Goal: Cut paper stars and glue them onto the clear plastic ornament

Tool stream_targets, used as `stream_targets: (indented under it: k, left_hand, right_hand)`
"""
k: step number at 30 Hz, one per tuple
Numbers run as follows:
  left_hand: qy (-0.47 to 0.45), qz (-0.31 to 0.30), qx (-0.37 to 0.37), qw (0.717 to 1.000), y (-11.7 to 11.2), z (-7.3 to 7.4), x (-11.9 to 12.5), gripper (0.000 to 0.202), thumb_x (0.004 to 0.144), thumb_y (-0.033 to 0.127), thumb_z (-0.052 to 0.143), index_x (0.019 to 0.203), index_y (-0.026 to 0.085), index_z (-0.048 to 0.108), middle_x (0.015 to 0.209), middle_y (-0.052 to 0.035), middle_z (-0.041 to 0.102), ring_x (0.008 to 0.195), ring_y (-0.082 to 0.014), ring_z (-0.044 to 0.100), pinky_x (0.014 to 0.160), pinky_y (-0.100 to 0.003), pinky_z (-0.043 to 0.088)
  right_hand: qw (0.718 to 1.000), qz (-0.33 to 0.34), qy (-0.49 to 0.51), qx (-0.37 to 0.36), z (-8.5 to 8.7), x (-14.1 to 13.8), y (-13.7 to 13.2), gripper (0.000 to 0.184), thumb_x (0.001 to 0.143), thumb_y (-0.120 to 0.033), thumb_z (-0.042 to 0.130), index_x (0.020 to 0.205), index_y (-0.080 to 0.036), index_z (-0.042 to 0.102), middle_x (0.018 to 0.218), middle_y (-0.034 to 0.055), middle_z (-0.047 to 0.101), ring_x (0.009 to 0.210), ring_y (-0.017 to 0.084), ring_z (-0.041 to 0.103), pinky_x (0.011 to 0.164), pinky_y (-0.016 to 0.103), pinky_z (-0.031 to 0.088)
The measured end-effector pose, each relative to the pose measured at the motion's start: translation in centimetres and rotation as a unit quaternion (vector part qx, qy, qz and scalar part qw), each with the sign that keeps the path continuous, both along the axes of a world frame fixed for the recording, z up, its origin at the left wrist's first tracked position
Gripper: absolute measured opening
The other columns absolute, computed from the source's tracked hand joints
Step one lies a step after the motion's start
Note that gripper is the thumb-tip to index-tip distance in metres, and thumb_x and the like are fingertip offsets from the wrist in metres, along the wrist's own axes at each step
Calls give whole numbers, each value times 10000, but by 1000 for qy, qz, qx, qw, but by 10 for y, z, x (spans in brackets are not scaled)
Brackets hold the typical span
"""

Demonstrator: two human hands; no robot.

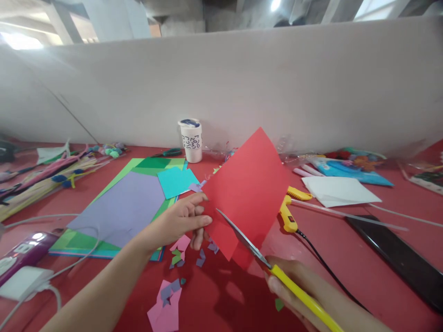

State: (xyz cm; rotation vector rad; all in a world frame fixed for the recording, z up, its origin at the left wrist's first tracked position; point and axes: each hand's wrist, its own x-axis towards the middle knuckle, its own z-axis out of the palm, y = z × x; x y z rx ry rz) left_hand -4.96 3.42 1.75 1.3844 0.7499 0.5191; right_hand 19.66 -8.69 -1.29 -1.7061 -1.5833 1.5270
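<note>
My left hand (183, 220) pinches the left edge of a red paper sheet (251, 189) and holds it up above the red table (363, 276). My right hand (294, 288) is closed on yellow-handled scissors (277, 272). Their blades (242, 237) lie across the lower part of the red sheet. Small paper scraps (173, 286) in pink, purple and green lie on the table below the hands.
A stack of coloured paper sheets (124, 207) lies at left, with pipe cleaners (44, 177) beyond it. A white glue pot (191, 140) stands by the back wall. A yellow glue gun (289, 214), white paper (339, 191) and a black tablet (398, 258) lie right. A power strip (24, 251) sits front left.
</note>
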Motion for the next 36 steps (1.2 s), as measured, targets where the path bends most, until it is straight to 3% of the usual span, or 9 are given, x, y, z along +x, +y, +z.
stream_targets:
  k: [5, 9, 14, 17, 21, 28, 36]
  left_hand:
    - [6, -2, 5, 1000, 0, 1, 1, 270, 857, 219, 532, 1105, 179, 433, 473, 78, 584, 355, -87, 559, 372, -158, 364]
    - [5, -27, 4, 1000, 0, 0, 1, 279, 858, 244, 542, 1115, 188, 448, 516, 54, 626, 361, -117, 587, 373, -184, 381]
    - [15, -76, -32, 996, 0, -5, -1, 282, 834, 251, 576, 1079, 175, 458, 528, 25, 665, 344, -117, 579, 383, -189, 381]
    - [14, -94, -48, 994, 1, -6, -2, 363, 826, 279, 589, 1146, 174, 451, 601, -8, 707, 336, -115, 575, 344, -178, 347]
    - [3, -98, -60, 993, 2, -5, -2, 446, 818, 264, 604, 1216, 174, 424, 537, 20, 679, 338, -123, 581, 372, -183, 380]
    - [-6, -127, -72, 989, 1, -10, -2, 457, 825, 248, 596, 1246, 176, 432, 520, 11, 671, 334, -119, 575, 348, -166, 338]
    - [15, -129, -79, 988, 3, -11, -1, 493, 819, 220, 579, 1280, 187, 408, 563, 1, 692, 363, -134, 605, 299, -141, 289]
  right_hand:
    - [997, -71, -20, -21, -6, -2, -7, 459, 784, -651, 502, 902, -207, 517, 616, -61, 475, 411, 64, 380, 373, 177, 316]
    - [1000, -24, -15, -11, 4, -4, 0, 407, 821, -622, 455, 788, -216, 458, 538, -91, 341, 377, 58, 314, 342, 165, 255]
    - [995, 87, -43, 34, 13, -2, 9, 418, 852, -587, 445, 670, -215, 388, 610, -50, 391, 449, 79, 389, 387, 194, 293]
    - [994, 87, -48, 39, 13, -1, 11, 406, 871, -550, 431, 651, -216, 362, 606, -49, 378, 472, 90, 387, 422, 213, 273]
    - [994, 93, -42, 34, 14, -2, 12, 391, 862, -517, 467, 641, -219, 345, 593, -56, 342, 483, 92, 355, 435, 221, 238]
    - [997, 64, -45, 27, 8, 0, 9, 434, 786, -612, 493, 647, -219, 374, 605, -51, 346, 497, 102, 352, 449, 226, 275]
    - [996, 77, -11, 44, 3, 5, 16, 413, 828, -544, 512, 621, -209, 385, 601, -40, 382, 546, 115, 411, 484, 227, 336]
